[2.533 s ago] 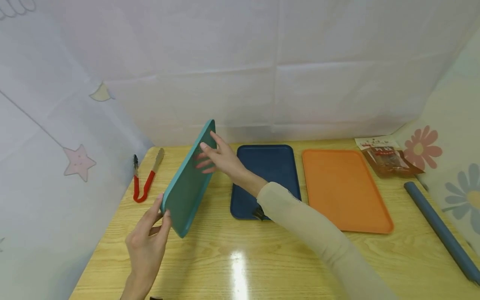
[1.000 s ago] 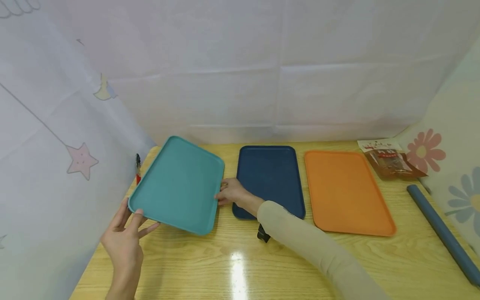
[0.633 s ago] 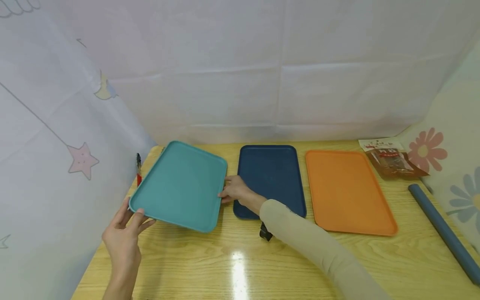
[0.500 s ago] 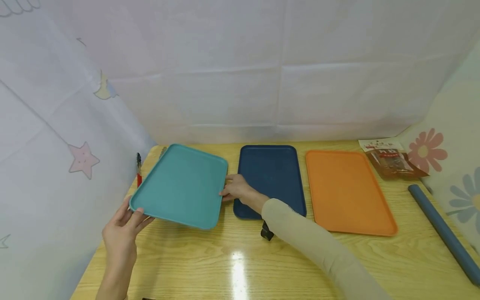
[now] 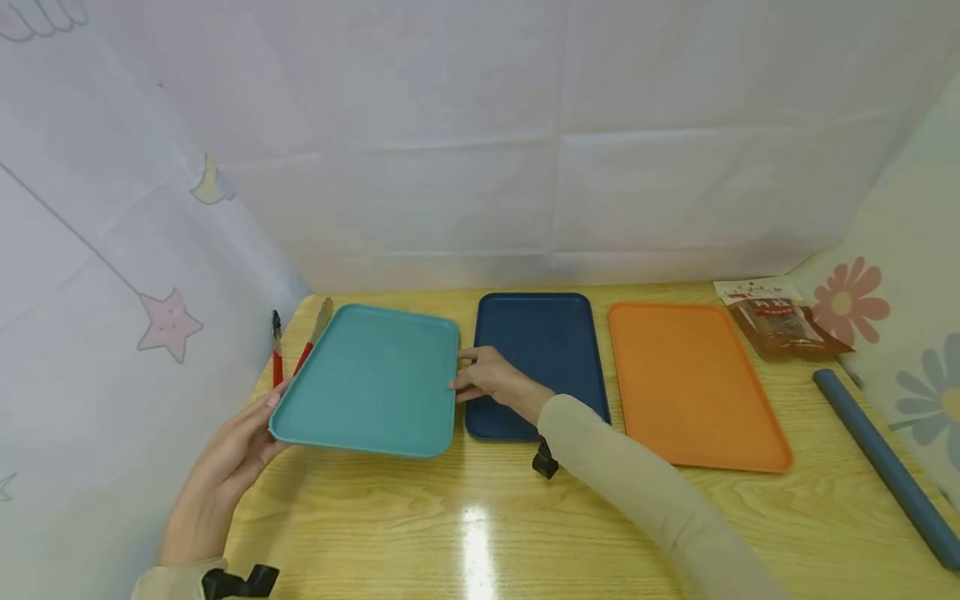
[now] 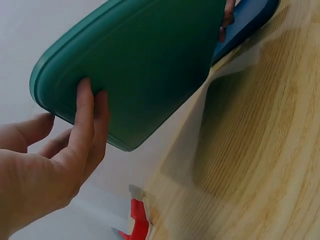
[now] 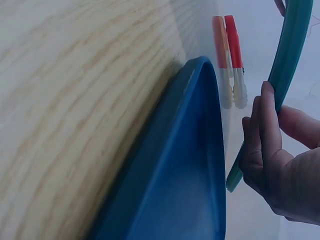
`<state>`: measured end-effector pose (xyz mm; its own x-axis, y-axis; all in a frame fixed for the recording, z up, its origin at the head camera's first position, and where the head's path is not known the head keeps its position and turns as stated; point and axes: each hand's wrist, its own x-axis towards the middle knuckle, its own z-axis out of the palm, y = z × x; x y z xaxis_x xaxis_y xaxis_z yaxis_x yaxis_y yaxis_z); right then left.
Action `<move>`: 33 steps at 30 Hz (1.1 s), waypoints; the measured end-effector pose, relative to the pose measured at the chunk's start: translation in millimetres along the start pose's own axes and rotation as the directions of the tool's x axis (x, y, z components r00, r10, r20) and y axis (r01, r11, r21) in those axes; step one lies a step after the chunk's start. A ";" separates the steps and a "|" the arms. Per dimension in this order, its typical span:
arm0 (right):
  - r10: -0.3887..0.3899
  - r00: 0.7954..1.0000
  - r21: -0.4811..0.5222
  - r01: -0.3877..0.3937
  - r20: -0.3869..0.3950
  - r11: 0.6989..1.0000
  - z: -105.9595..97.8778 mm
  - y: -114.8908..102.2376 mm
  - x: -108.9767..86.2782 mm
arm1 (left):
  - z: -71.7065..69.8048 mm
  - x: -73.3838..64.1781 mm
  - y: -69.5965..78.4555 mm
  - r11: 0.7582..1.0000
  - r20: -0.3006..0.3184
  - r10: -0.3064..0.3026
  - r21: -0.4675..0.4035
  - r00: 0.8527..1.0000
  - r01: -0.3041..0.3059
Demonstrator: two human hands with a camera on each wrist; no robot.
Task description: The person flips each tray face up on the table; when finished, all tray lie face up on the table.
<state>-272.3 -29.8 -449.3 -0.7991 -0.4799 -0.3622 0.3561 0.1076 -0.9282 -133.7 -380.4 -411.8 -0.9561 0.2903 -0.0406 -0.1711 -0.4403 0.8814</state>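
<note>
Above the wooden table, a teal rectangular tray point(image 5: 371, 379) is held in both hands, its inner face up and slightly tilted. My left hand point(image 5: 232, 450) grips its near left corner; the left wrist view shows two fingertips against the underside and the thumb at the rim. On the opposite side my right hand point(image 5: 491, 375) pinches the right rim, thumb on one face and fingers on the other, as the right wrist view shows. Red-handled tongs point(image 5: 277, 368) lie beyond the tray's left side, partly hidden by it. Below the right hand is a dark blue tray point(image 5: 540, 342).
To the right lies an orange tray point(image 5: 697, 383) on the wooden table point(image 5: 390, 533). A brown snack packet point(image 5: 780, 323) rests at the back right corner, with a long blue-grey roll point(image 5: 885, 467) along the right edge. Printed fabric point(image 5: 450, 167) hangs behind.
The teal tray has swung from steep to nearly flat and sunk lower. My right hand has come onto its right rim. Lately my left hand has shifted its grip, and more of the tongs shows.
</note>
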 end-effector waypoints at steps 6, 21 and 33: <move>0.012 1.000 0.008 -0.012 0.001 1.000 -3.0 -4.1 -3.5 | -17.4 16.3 2.6 0.990 -0.034 -0.079 0.111 0.996 0.082; -0.023 0.999 0.077 0.025 -0.033 0.997 -8.0 -8.8 -3.9 | -39.5 52.2 -0.2 0.956 -0.207 -0.182 0.191 0.961 0.222; 0.065 0.997 0.099 -0.061 -0.037 0.993 -14.6 -17.0 12.7 | -41.5 84.7 3.6 0.895 -0.303 -0.226 0.310 0.926 0.320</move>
<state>-295.5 -25.1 -439.3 -0.7918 -0.4393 -0.4244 0.4503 0.0498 -0.8915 -225.1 -392.6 -431.5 -0.9187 0.1105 -0.3792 -0.3852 -0.0381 0.9220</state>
